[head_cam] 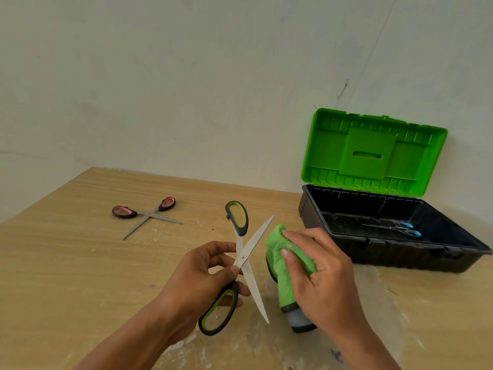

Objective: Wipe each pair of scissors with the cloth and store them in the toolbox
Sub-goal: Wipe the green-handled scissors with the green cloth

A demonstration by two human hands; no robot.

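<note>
My left hand (202,276) holds green-and-black scissors (241,259) near their pivot, blades spread wide above the table. My right hand (317,273) grips a green cloth (282,271), just right of the upper blade and apart from it. A pink-and-black pair of scissors (145,213) lies spread on the table at the far left. The toolbox (373,252) stands at the right with its green lid (373,152) raised. A blue-handled pair of scissors (400,228) lies inside it.
The wooden table (80,263) runs up to a pale wall behind it. White smears mark the tabletop near its front. The toolbox lid leans back against the wall.
</note>
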